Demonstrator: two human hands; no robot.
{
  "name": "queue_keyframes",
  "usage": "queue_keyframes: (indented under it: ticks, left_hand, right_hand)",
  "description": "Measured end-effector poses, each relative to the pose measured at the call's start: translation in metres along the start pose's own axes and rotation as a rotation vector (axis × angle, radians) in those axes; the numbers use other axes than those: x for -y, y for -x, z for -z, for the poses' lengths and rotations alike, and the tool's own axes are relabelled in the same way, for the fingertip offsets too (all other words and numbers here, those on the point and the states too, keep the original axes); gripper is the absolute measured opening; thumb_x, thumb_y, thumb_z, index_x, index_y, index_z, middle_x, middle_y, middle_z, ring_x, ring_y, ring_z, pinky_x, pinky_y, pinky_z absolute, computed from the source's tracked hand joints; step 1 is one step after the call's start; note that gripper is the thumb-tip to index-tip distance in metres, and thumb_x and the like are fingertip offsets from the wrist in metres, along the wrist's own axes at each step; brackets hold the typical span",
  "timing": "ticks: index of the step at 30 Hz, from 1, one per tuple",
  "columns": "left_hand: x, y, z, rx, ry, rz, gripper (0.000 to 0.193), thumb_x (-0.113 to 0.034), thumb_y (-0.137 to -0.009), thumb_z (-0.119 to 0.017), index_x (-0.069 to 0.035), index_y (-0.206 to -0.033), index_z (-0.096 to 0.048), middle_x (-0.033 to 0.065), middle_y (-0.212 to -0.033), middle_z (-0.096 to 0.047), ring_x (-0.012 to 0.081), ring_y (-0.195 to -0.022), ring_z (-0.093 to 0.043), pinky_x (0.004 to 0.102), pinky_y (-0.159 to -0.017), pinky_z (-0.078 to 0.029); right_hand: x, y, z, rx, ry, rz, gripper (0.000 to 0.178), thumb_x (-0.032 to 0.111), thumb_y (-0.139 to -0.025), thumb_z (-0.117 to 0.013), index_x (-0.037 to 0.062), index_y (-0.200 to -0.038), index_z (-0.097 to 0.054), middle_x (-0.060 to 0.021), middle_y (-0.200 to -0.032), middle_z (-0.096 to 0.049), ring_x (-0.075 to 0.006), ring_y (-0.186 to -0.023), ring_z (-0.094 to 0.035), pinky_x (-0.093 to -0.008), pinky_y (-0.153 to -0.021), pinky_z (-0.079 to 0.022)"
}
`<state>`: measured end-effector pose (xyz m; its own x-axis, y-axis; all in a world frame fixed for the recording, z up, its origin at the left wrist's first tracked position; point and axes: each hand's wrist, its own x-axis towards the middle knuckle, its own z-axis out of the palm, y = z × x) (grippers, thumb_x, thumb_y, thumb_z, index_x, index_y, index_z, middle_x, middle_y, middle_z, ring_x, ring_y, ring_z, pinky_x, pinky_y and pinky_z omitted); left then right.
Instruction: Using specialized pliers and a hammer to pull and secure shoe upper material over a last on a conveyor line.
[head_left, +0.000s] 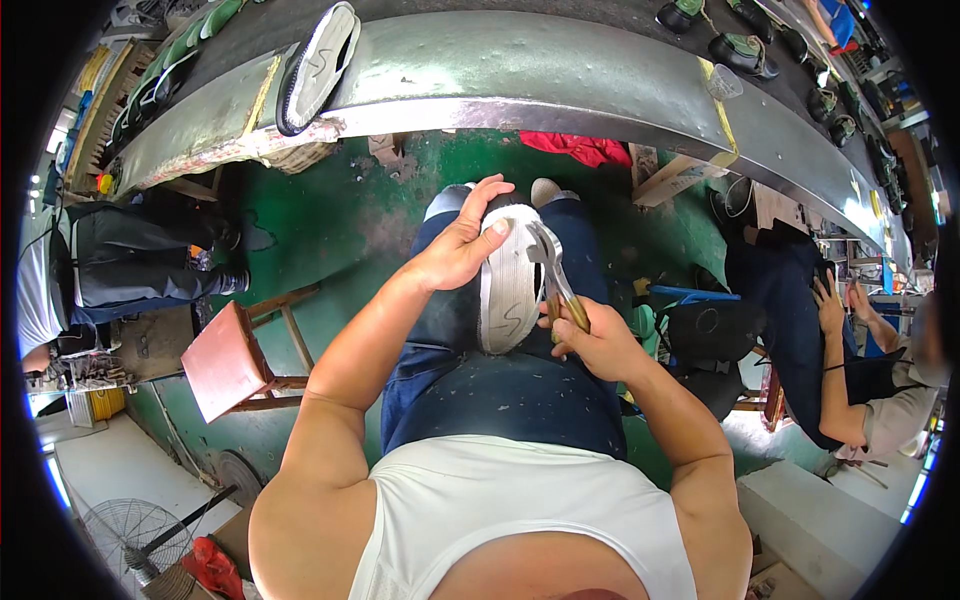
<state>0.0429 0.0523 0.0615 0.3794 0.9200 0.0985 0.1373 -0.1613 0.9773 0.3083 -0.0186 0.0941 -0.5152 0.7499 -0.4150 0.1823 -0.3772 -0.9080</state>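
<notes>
A grey shoe upper (505, 270) on a last, sole side facing up, rests on my lap between my thighs. My left hand (462, 240) is closed round its far end, with the thumb pressed on top and the fingers at the side. In my right hand (595, 338) are the brownish handles of metal pincers (548, 262). Their jaws lie against the shoe's right edge near the far end; whether they bite on material I cannot make out. A dark mark is drawn on the near part of the shoe.
Ahead stands a metal-edged workbench (520, 65) with another grey shoe (318, 70) and several dark shoes. A stool (228, 362) is at left, a standing fan (140, 540) at lower left. People sit on both sides. Red cloth (580, 148) lies under the bench.
</notes>
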Motion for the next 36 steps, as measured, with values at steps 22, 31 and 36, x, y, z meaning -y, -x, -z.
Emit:
queue_keyframes:
  ticks: [22,31,36]
  left_hand:
    - [-0.032,-0.010,0.010,0.234,0.003,-0.010,0.089,0.006,-0.071,-0.055,-0.009,-0.154,-0.027,0.0165,-0.158,-0.025,0.0294,-0.150,-0.023,0.0372,-0.120,-0.022]
    - [0.009,-0.053,-0.009,0.400,0.497,0.173,0.073,-0.005,-0.082,-0.065,-0.005,-0.150,-0.038,0.0116,-0.143,-0.049,0.0228,-0.133,-0.045,0.0337,-0.113,-0.033]
    - [0.044,-0.073,-0.031,0.273,0.235,0.248,0.063,-0.020,-0.094,-0.070,-0.006,-0.148,-0.041,0.0130,-0.135,-0.055,0.0213,-0.125,-0.052,0.0340,-0.108,-0.041]
  right_hand:
    - [0.056,-0.071,0.023,-0.260,0.637,0.573,0.054,0.014,-0.083,-0.076,-0.0014,-0.128,-0.049,-0.0228,-0.118,-0.062,-0.0393,-0.111,-0.062,-0.0433,-0.094,-0.050]
    - [0.053,-0.092,0.061,-0.194,1.035,0.644,0.048,0.003,-0.076,-0.069,0.0011,-0.121,-0.053,-0.0225,-0.105,-0.066,-0.0394,-0.098,-0.067,-0.0406,-0.082,-0.053]
    - [0.006,-0.122,0.096,-0.330,0.360,0.334,0.037,-0.002,-0.078,-0.057,-0.0012,-0.115,-0.056,-0.0151,-0.110,-0.072,-0.0216,-0.100,-0.070,-0.0342,-0.089,-0.052]
